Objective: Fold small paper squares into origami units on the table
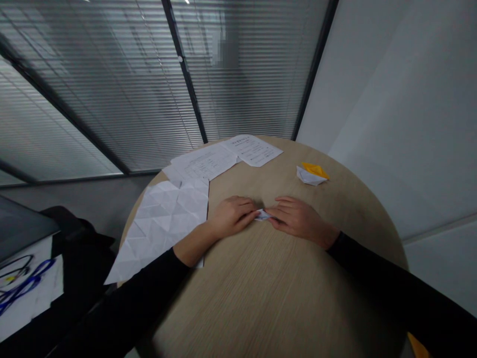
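Note:
Between my two hands, on the round wooden table [257, 278], lies a small folded piece of white paper [263, 215]. My left hand [235, 215] grips its left end, fingers pressed together. On the other end, my right hand [296, 219] pinches the paper between thumb and fingers. Much of the folded paper is hidden by my fingertips. Beyond my right hand sit a white folded paper boat [310, 177] and a yellow folded paper boat [316, 170], touching each other. Left of my left hand spreads a large creased white sheet [164, 219].
Printed sheets [253, 149] overlap at the table's far edge. Window blinds [246, 89] stand behind it, with a white wall [402, 124] on the right. At lower left, blue cables [28, 283] lie on white paper beside a black chair [78, 223].

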The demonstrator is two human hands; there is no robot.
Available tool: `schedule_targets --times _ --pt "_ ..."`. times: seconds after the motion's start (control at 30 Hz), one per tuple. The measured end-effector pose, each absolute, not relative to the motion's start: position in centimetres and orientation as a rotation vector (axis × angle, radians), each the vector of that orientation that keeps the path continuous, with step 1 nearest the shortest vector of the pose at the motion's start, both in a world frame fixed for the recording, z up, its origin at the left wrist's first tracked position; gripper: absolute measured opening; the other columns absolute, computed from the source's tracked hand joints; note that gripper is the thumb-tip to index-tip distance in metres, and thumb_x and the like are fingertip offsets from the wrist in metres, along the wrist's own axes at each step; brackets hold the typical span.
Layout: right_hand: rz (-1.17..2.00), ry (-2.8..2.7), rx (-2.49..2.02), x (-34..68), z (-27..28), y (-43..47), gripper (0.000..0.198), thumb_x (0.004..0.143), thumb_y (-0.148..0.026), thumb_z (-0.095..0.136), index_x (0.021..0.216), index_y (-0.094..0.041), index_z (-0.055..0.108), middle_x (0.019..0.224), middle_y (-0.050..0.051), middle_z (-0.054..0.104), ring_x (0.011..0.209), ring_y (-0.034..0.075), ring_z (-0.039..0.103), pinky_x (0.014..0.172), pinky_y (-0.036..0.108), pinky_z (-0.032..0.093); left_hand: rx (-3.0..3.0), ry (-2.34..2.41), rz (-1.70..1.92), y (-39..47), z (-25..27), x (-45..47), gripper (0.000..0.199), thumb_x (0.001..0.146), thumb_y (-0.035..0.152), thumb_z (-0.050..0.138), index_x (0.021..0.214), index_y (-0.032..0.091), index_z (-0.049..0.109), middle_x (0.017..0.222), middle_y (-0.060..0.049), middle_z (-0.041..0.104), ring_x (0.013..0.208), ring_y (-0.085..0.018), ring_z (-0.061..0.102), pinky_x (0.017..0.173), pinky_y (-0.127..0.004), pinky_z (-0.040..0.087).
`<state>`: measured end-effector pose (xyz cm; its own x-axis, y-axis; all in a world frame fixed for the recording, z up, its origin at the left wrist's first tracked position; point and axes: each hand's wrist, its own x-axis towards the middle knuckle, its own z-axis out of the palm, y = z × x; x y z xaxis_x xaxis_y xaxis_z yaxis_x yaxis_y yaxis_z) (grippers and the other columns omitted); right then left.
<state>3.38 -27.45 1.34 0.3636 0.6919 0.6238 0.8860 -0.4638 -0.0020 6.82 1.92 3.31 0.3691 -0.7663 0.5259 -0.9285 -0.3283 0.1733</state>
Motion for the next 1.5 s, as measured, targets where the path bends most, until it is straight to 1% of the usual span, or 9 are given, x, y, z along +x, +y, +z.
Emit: schedule_targets --times 0.13,0.27,0.5,0.6,0.73,0.97,1.2,1.33,1.5 --pt "-0.802 -1.298 -2.311 3.4 1.4 -27.3 0.018 0.114 -0.017 0.067 0.123 -0.026 0.080 0.104 0.004 0.088 0.094 0.026 0.082 0.106 0.052 0.068 2.128 -1.420 0.383 1.8 3.5 6.5 0.041 0.128 0.041 0.050 0.113 0.019 0.081 0.099 -0.008 0.082 0.094 -0.022 0.078 0.087 -0.035 0.059" --pt "-0.872 -1.163 -2.279 3.3 1.4 -27.5 0.014 0.111 -0.017 0.072 0.114 -0.029 0.079 0.109 0.005 0.086 0.103 0.027 0.080 0.100 0.049 0.067 2.023 -1.218 0.212 1.8 3.5 6.4 0.038 0.126 0.042 0.051 0.130 0.020 0.082 0.116 -0.010 0.087 0.106 -0.023 0.082 0.096 -0.037 0.063" --pt "-0.917 -1.183 -2.358 3.1 1.6 -27.4 0.017 0.111 -0.014 0.071 0.118 -0.028 0.080 0.096 0.005 0.080 0.093 0.026 0.076 0.088 0.044 0.063 1.877 -0.871 0.011 1.7 3.1 6.6 0.035 0.111 0.047 0.080 0.128 0.017 0.086 0.087 -0.004 0.081 0.072 -0.014 0.068 0.067 -0.024 0.053" --pt "-0.782 -1.206 -2.327 2.8 1.9 -26.8 0.019 0.111 -0.018 0.071 0.124 -0.029 0.078 0.097 0.004 0.082 0.095 0.027 0.077 0.099 0.048 0.064 1.826 -0.879 0.014 1.6 3.2 6.4 0.034 0.110 0.046 0.083 0.127 0.017 0.087 0.093 -0.006 0.084 0.073 -0.014 0.069 0.069 -0.025 0.056" --pt "-0.624 -1.148 -2.220 2.5 2.1 -26.5 0.030 0.107 -0.030 0.078 0.136 -0.031 0.072 0.120 0.006 0.086 0.110 0.030 0.080 0.120 0.059 0.057 1.813 -0.982 0.115 1.5 3.2 5.9 0.028 0.111 0.044 0.083 0.120 0.018 0.087 0.100 -0.008 0.086 0.076 -0.014 0.073 0.072 -0.026 0.057" --pt "-0.569 -0.992 -2.217 2.9 2.0 -26.7 0.029 0.107 -0.035 0.082 0.135 -0.030 0.073 0.096 0.003 0.079 0.093 0.028 0.075 0.093 0.048 0.060 1.858 -1.263 0.274 1.5 3.2 5.7 0.023 0.115 0.041 0.079 0.127 0.021 0.084 0.111 -0.010 0.087 0.091 -0.019 0.082 0.083 -0.031 0.063" --pt "-0.542 -1.026 -2.237 2.9 1.6 -26.6 0.028 0.103 -0.028 0.084 0.128 -0.030 0.071 0.102 -0.001 0.083 0.093 0.025 0.080 0.122 0.057 0.056 1.978 -1.322 0.242 1.9 2.9 6.0 0.029 0.118 0.047 0.075 0.132 0.023 0.083 0.116 -0.010 0.088 0.100 -0.021 0.084 0.088 -0.033 0.063" --pt "-0.505 -1.000 -2.200 3.0 1.4 -26.6 0.028 0.101 -0.028 0.087 0.122 -0.030 0.070 0.092 -0.004 0.081 0.083 0.023 0.078 0.118 0.056 0.060 2.003 -1.333 0.225 1.9 2.8 6.0 0.032 0.119 0.049 0.072 0.132 0.022 0.083 0.115 -0.010 0.087 0.101 -0.022 0.083 0.088 -0.032 0.062" --pt "-0.513 -1.008 -2.195 3.2 1.2 -26.6 0.031 0.100 -0.027 0.088 0.125 -0.032 0.071 0.097 -0.002 0.084 0.091 0.025 0.082 0.122 0.058 0.059 2.071 -1.227 0.197 1.9 2.7 6.0 0.041 0.114 0.056 0.079 0.136 0.022 0.080 0.107 -0.006 0.085 0.085 -0.019 0.078 0.079 -0.029 0.057"
